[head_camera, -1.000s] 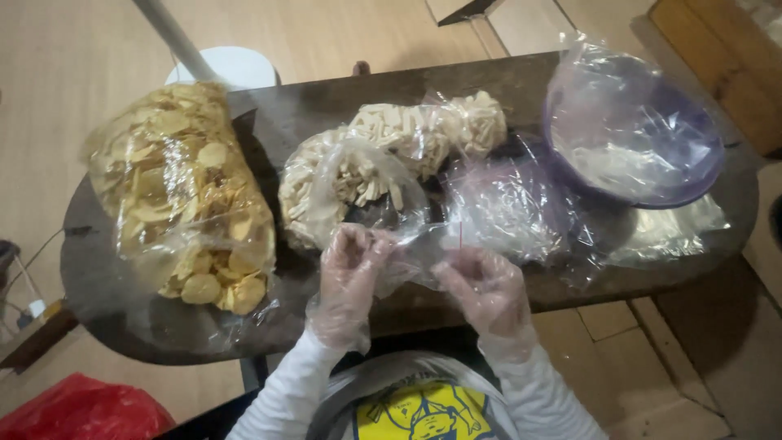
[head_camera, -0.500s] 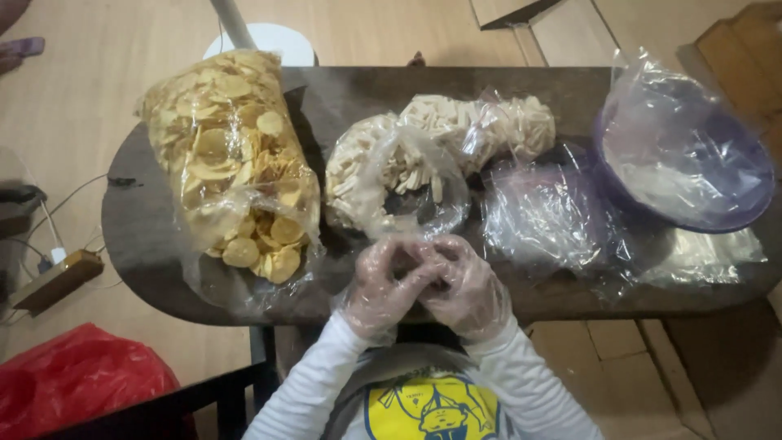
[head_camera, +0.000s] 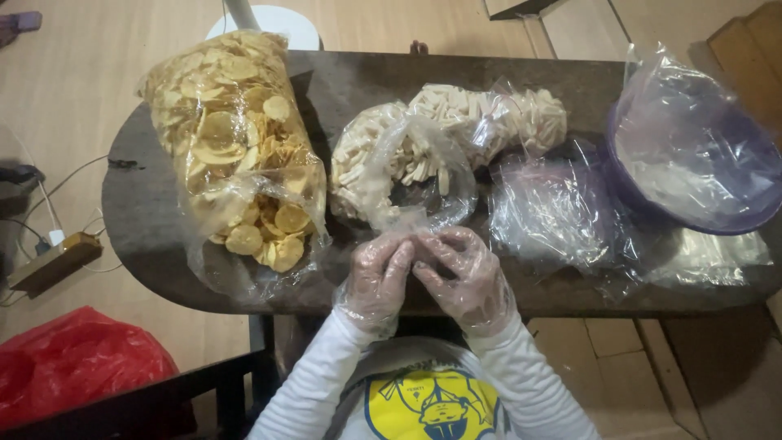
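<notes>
Thin plastic gloves blur the fingers, but the left hand [head_camera: 376,279] and right hand [head_camera: 466,275] both pinch the mouth of a small clear bag [head_camera: 423,175] of pale sticks at the table's [head_camera: 147,212] near edge. A big bag [head_camera: 232,147] holds yellow chips; the purple bowl [head_camera: 700,155] is plastic-lined and cut off.

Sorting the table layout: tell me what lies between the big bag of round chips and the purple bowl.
In the head view, between the chip bag and the purple bowl lie a bag of pale stick snacks and crumpled clear plastic bags.
</notes>
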